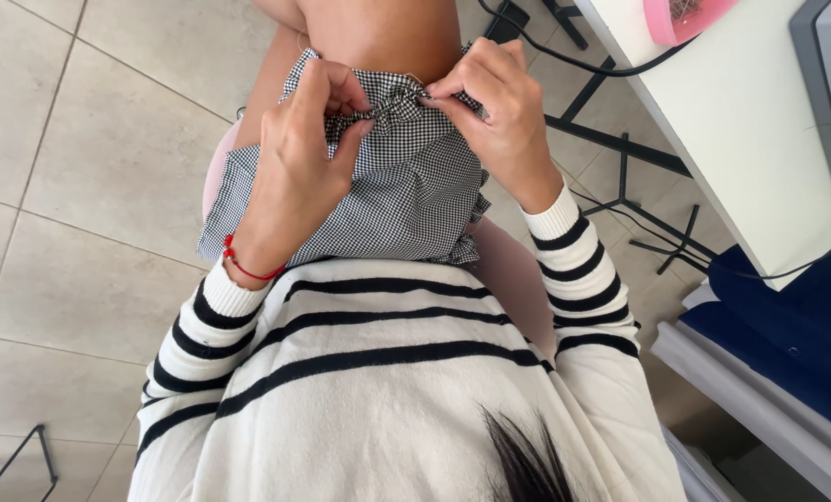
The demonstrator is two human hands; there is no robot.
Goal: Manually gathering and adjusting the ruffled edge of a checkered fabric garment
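We are in what looks like a home sewing corner: pale floor tiles (90,167), a white table (741,139) on black legs, trailing black cables (620,200), and folded blue fabric (787,325) nearby.

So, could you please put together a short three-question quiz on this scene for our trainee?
1. True or false: both hands pinch the gathered edge of the checked fabric.
2. Which wrist wears the red string bracelet? A) left B) right C) neither
3. Fill in: the sweater sleeves are white with ____ stripes.

Key:
1. True: the left hand and the right hand grip the ruffle at the top.
2. A
3. black
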